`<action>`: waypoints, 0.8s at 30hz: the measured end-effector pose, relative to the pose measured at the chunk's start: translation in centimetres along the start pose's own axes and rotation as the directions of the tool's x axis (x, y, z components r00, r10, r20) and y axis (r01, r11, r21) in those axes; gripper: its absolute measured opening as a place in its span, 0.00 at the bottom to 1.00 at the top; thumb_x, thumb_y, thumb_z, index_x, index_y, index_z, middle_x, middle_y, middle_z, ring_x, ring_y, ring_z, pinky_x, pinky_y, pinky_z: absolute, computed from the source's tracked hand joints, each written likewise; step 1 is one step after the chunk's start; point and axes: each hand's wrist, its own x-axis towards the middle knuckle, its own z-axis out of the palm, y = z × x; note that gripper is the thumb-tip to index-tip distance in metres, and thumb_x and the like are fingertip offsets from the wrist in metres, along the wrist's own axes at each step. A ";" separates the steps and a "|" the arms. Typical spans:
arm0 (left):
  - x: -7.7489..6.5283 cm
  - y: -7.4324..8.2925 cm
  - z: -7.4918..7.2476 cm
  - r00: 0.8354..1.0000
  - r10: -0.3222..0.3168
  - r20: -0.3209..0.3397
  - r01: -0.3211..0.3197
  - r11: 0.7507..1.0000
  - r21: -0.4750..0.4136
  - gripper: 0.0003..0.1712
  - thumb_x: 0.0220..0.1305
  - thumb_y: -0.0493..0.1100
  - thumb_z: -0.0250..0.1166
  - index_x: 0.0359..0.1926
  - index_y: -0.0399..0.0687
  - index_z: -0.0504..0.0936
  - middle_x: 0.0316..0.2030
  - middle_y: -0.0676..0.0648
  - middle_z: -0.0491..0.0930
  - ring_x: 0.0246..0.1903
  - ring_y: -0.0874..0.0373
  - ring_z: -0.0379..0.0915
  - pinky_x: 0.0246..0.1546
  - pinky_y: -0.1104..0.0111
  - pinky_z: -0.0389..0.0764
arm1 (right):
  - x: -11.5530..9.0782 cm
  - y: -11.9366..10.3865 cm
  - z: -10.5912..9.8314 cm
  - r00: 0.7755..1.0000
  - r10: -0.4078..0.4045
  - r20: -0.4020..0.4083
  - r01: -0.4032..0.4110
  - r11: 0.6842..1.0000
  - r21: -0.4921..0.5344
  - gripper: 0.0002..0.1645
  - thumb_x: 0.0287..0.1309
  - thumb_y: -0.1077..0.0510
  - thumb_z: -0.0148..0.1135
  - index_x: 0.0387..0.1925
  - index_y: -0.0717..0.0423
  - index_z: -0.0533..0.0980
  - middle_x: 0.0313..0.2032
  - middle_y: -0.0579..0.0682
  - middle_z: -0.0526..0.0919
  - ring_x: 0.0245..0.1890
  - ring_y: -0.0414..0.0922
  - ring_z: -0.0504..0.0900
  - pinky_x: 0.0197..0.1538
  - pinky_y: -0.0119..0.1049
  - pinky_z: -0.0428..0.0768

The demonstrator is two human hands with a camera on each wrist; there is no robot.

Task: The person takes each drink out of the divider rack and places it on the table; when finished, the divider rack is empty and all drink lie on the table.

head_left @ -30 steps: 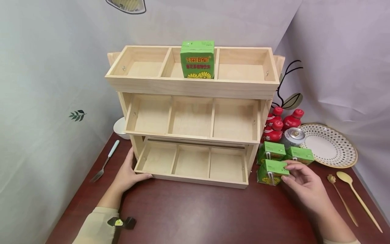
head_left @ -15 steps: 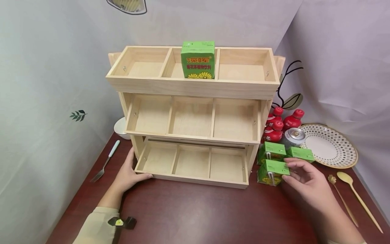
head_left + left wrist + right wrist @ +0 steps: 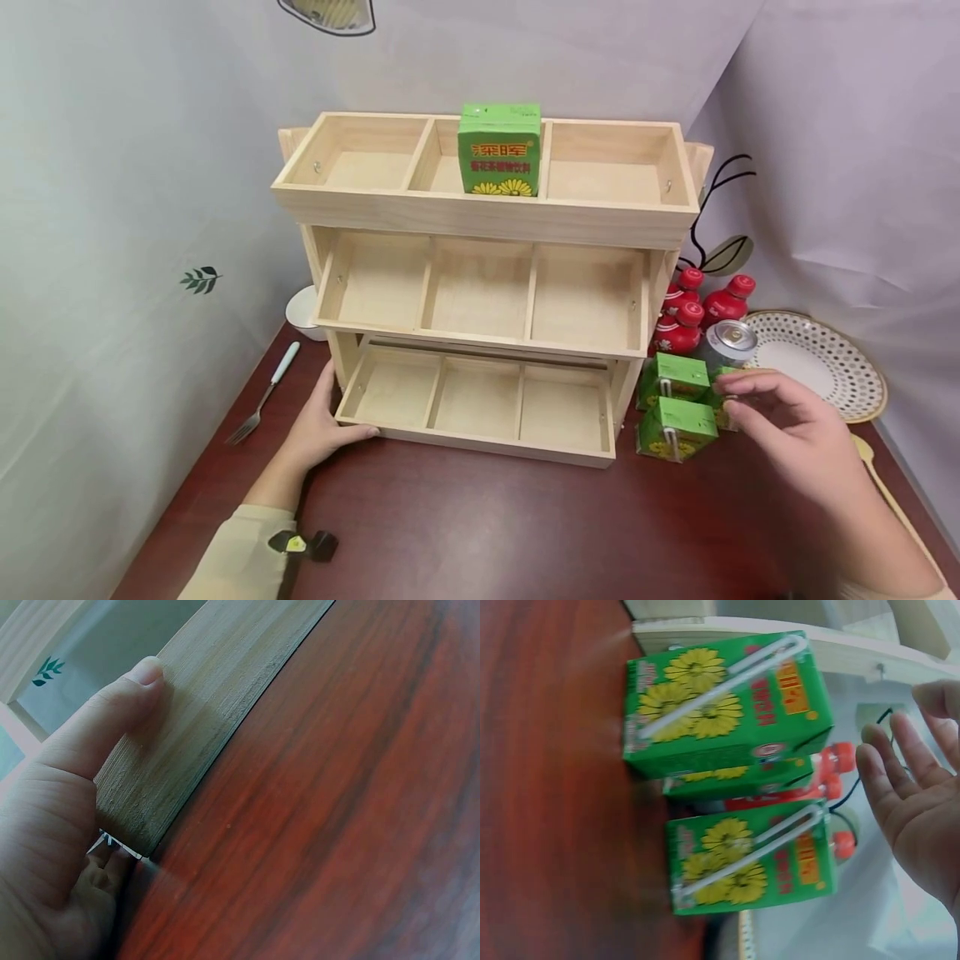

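Observation:
A three-tier wooden rack (image 3: 480, 215) with divided trays stands on the dark red table. My left hand (image 3: 313, 429) grips its lower left corner; in the left wrist view the thumb (image 3: 112, 712) lies along the front board. One green drink carton (image 3: 501, 154) stands upright in the top tray's middle compartment. Right of the rack are three more: a front carton (image 3: 678, 429), a carton behind it (image 3: 675, 379) and a right-hand carton (image 3: 723, 375), partly hidden by my right hand (image 3: 806, 446). That hand holds nothing, its loosely bent fingers apart from the cartons in the right wrist view.
Several red-capped bottles (image 3: 678, 331) and a silver can (image 3: 730, 343) stand behind the cartons. A dotted plate (image 3: 832, 354) leans at the back right, with a golden spoon (image 3: 866, 454) below. At left are a fork (image 3: 262, 396) and a white bowl (image 3: 303, 312).
My right hand has let go of the front carton and moved slightly up and right, beside the right-hand carton. The left hand keeps its grip on the rack. The head view has shifted slightly.

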 end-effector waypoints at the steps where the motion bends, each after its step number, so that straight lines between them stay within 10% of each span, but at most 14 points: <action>1: 0.0 -0.1 0.0 1.000 0.001 -0.002 -0.001 1.000 -0.001 0.74 0.31 0.35 0.85 0.76 0.52 0.47 0.69 0.40 0.57 0.62 0.41 0.59 0.55 0.76 0.65 | 0.3 -0.3 -0.1 1.000 -0.013 -0.004 0.013 1.000 0.006 0.18 0.46 0.88 0.54 0.42 0.80 0.73 0.47 0.63 0.79 0.49 0.46 0.78 0.44 0.26 0.77; 14: 0.0 -3.9 -0.2 1.000 0.014 -0.011 -0.014 0.999 0.042 0.77 0.29 0.38 0.86 0.76 0.65 0.45 0.70 0.50 0.56 0.64 0.52 0.58 0.56 0.77 0.62 | 5.3 -4.8 0.7 0.977 -0.212 -0.022 0.213 0.965 0.153 0.15 0.41 0.89 0.54 0.37 0.87 0.71 0.42 0.67 0.80 0.46 0.50 0.79 0.45 0.29 0.78; 24: -0.1 -0.8 0.0 1.000 -0.001 -0.004 0.001 1.000 0.010 0.74 0.32 0.36 0.85 0.76 0.55 0.47 0.70 0.43 0.56 0.63 0.44 0.58 0.55 0.76 0.64 | 9.3 -7.8 2.5 0.953 -0.297 -0.063 0.303 0.924 0.234 0.10 0.41 0.88 0.55 0.32 0.89 0.71 0.37 0.68 0.81 0.39 0.52 0.82 0.41 0.31 0.80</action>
